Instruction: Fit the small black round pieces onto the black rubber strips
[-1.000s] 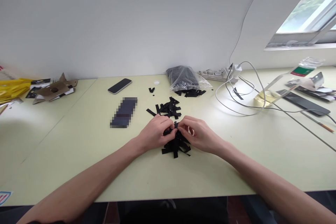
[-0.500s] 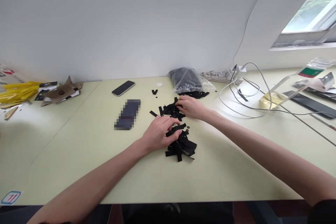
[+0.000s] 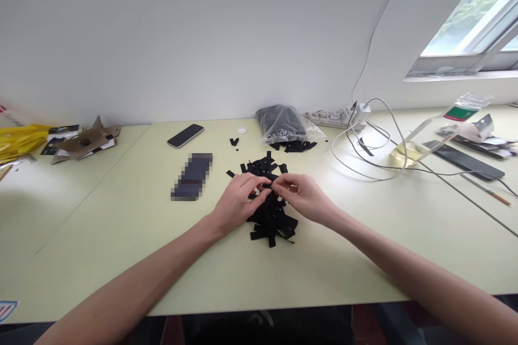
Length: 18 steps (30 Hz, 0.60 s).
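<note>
My left hand [image 3: 237, 202] and my right hand [image 3: 305, 197] meet above the loose black strips, thumb and forefinger of each pinched together. Between the fingertips is a small black strip [image 3: 267, 186], partly hidden by the fingers. Under and in front of the hands lies a heap of flat black strips [image 3: 273, 226]. Behind the fingers a second cluster of black pieces [image 3: 265, 164] spreads over the pale yellow table [image 3: 324, 275]. My wrists are held just above the tabletop.
A clear plastic bag [image 3: 283, 123] of black pieces stands by the wall, more strips before it. To the left lie a phone [image 3: 185, 136], a pixelated dark rectangle [image 3: 192, 177] and torn cardboard [image 3: 89, 143]. Rightward are a power strip [image 3: 335, 118], looped cables [image 3: 364, 179] and a clear bottle-like container [image 3: 408, 152].
My right hand has come back from the rear cluster to my left hand, and a black strip is now between their fingertips. The left hand's fingers have closed. The view has shifted slightly.
</note>
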Available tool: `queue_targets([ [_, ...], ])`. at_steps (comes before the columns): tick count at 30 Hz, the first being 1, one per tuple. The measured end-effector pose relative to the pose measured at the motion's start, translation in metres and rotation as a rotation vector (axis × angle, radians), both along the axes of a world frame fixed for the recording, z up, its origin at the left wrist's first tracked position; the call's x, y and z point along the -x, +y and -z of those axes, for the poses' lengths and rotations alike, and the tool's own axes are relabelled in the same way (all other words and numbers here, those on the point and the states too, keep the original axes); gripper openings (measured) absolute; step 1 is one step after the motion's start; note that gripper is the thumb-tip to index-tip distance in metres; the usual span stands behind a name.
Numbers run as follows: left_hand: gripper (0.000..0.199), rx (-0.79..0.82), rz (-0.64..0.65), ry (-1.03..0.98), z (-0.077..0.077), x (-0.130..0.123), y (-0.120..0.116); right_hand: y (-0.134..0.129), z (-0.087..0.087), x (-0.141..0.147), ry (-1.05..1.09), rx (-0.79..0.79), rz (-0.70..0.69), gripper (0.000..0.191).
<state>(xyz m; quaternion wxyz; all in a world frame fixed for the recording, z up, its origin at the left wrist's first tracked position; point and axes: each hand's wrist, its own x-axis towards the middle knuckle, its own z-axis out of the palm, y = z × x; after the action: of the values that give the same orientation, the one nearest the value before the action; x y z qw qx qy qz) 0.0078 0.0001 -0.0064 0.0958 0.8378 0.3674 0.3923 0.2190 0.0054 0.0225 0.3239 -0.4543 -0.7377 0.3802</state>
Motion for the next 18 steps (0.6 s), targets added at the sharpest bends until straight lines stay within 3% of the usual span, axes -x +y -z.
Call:
queue_targets([
  [8,0.019,-0.038,0.076,-0.058,0.004,0.003,0.001,-0.011,0.007,-0.001,0.193,0.201,-0.077,0.032],
  [14,0.02,-0.081,0.088,-0.032,0.004,0.003,0.002,-0.013,0.009,0.006,0.236,0.258,-0.08,0.033],
  [18,0.02,-0.176,0.122,0.086,-0.002,0.005,0.003,-0.015,0.014,0.009,0.186,0.221,-0.086,0.036],
])
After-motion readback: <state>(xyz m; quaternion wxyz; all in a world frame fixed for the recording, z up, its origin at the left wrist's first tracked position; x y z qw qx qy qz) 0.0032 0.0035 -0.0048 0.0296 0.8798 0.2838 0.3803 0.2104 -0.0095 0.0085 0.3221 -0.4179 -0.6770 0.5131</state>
